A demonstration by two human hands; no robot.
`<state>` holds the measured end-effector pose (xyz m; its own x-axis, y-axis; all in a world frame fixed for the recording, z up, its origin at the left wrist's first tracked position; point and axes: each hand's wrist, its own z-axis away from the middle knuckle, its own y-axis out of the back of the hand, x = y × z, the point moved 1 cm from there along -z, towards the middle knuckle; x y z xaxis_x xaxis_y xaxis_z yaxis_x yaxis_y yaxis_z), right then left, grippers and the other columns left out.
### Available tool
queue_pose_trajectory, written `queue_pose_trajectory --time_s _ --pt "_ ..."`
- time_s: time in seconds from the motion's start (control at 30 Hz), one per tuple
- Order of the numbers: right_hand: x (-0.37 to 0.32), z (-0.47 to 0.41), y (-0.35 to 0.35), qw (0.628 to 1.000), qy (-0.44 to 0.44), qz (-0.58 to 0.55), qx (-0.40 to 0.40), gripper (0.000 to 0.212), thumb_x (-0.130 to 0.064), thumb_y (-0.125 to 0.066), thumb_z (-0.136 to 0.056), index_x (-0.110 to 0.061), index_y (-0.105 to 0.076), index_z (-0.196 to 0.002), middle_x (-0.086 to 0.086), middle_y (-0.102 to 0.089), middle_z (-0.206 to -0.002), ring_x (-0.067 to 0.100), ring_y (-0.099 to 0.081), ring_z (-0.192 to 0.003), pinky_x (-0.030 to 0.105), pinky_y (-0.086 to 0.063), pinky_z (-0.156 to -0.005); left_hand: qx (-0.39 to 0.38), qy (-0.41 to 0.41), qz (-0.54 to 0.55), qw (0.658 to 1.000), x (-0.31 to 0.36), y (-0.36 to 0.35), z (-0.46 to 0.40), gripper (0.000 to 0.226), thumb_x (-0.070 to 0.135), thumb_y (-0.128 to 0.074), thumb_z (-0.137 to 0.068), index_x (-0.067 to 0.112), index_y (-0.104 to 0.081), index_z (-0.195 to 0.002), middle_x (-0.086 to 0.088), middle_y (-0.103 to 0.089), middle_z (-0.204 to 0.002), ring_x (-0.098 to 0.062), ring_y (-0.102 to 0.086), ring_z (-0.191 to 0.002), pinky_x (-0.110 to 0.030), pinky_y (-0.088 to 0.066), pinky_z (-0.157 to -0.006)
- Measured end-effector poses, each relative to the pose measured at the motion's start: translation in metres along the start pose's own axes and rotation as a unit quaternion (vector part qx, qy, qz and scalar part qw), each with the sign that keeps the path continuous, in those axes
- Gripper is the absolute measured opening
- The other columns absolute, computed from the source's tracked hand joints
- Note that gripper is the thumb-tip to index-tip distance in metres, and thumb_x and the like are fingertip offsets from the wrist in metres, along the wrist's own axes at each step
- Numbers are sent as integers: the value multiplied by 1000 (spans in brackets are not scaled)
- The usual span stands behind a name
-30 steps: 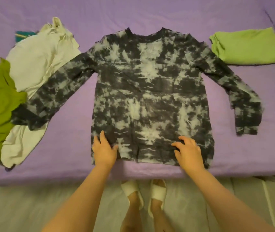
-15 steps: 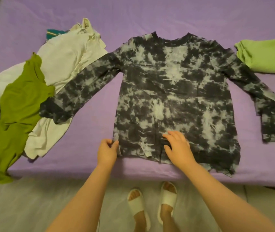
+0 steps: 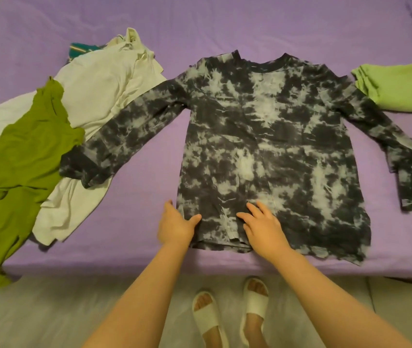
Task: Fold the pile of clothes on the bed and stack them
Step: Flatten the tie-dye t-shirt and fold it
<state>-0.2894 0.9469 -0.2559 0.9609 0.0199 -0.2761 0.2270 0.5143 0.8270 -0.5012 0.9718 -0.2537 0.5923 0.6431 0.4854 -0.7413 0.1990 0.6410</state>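
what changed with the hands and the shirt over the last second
The left hand shifted from lying flat on the shirt hem to its left corner, thumb over the edge. The right hand slid left along the hem towards the middle, flat. The shirt stayed spread out, sleeves out; the clothes beside it did not move.

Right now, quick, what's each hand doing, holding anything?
Left hand: grips the left hem edge of the tie-dye shirt, thumb on top.
Right hand: open, fingers flat on the shirt's hem.
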Motion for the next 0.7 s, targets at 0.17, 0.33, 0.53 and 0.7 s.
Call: queue_pose_trajectory --time_s 0.17,0.33,0.53,0.7 --pt "4 -2 -1 999 -6 -37 19 44 -20 -39 -101 -23 -36 -145 -1 -24 -156 21 -11 -146 43 -22 -116 -5 -49 12 999 -7 -2 8 77 19 -69 -87 13 -22 -147 -15 -56 -131 -36 -56 -114 -44 -47 -88" --pt "14 13 -1 995 -44 -88 27 47 -13 -37 -101 -20 -31 -147 -1 -26 -156 20 -14 -146 41 -22 -115 -36 -41 55 997 -42 34 15 75 19 -69 -86 15 -27 -148 -4 -55 -76 -16 -54 -70 -29 -42 -68" --pt "6 18 2 997 -60 -31 33 47 -27 -39 -101 -25 -30 -147 3 -19 -157 26 -12 -145 43 -25 -114 -63 -29 17 997 -63 64 3 71 1 -59 -90 18 -25 -149 -11 -63 -92 -22 -60 -83 -34 -49 -75" --pt "1 19 -2 999 -33 -31 -24 37 -14 -38 -100 -31 -58 -126 -1 -35 -150 26 -23 -138 43 -32 -105 -49 -45 -44 997 -61 60 1 73 -5 -56 -85 17 -28 -148 -14 -50 -135 -32 -51 -116 -41 -47 -93"
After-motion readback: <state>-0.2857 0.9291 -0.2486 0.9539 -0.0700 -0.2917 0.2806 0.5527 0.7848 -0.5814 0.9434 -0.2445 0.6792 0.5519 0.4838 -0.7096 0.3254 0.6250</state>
